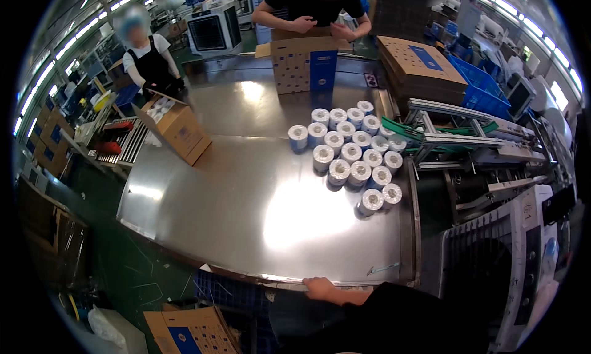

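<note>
My right hand lies at the near edge of the metal table, its fingers curled on the rim. The forearm, in a black sleeve, comes in from the lower right. My left hand is out of view. Ahead on the right side of the tabletop stand several white-topped rolls with blue lower wrapping, upright and grouped close together. The nearest roll is well beyond my hand. Near the right corner lies a thin greenish strip, apart from my hand.
Across the table a person in black holds both hands above an open carton. At left, another person stands by a tilted carton filled with white-topped items. Flattened cartons are stacked far right. A metal-framed conveyor meets the right side.
</note>
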Available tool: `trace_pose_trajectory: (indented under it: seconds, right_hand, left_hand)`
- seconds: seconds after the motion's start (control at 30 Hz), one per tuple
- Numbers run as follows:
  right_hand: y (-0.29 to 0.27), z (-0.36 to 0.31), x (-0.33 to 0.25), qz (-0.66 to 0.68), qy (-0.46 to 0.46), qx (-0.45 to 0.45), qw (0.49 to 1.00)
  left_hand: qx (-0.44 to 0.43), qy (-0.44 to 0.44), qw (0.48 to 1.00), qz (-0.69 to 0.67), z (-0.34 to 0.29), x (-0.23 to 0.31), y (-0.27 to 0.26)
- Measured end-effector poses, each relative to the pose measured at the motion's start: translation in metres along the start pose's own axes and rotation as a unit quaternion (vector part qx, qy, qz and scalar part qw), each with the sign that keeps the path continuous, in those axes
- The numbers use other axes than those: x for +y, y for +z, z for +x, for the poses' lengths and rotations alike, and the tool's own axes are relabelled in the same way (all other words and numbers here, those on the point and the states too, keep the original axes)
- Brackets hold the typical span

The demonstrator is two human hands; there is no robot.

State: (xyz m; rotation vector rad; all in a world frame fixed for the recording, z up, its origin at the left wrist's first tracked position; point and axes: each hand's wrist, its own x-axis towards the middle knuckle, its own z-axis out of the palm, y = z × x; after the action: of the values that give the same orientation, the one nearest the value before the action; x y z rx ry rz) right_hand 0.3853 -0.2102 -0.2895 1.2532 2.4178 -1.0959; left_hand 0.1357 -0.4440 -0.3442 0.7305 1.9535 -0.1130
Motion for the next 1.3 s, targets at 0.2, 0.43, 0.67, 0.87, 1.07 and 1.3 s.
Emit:
trace_pose_trajectory:
  seconds: [0.2, 0.43, 0.67, 0.87, 1.07, 1.3]
  right_hand:
    - [0.004, -0.012, 0.010, 0.023, -0.014, 0.092, 0.995]
    - [0.021, -0.009, 0.003, -0.002, -0.003, 0.116, 0.993]
    - [-0.001, 0.041, -0.015, -0.025, 0.003, 0.198, 0.980]
    - [0.015, -0.022, -0.008, -0.021, -0.009, 0.129, 0.991]
    - [0.003, 0.002, -0.037, -0.034, 0.025, 0.111, 0.993]
    - [0.007, -0.004, -0.045, -0.031, 0.070, 0.100, 0.992]
  left_hand:
    - [-0.002, 0.002, 0.996, -0.091, 0.015, 0.041, 0.066]
    - [-0.011, -0.020, 0.996, -0.083, 0.039, -0.021, 0.094]
    - [0.428, 0.048, 0.903, 0.007, 0.107, -0.066, 0.021]
    - [0.407, -0.086, 0.904, 0.097, 0.084, -0.115, -0.092]
    - [0.176, -0.055, 0.926, 0.328, 0.191, -0.178, -0.169]
    - [0.345, -0.068, 0.902, 0.252, 0.199, -0.206, -0.107]
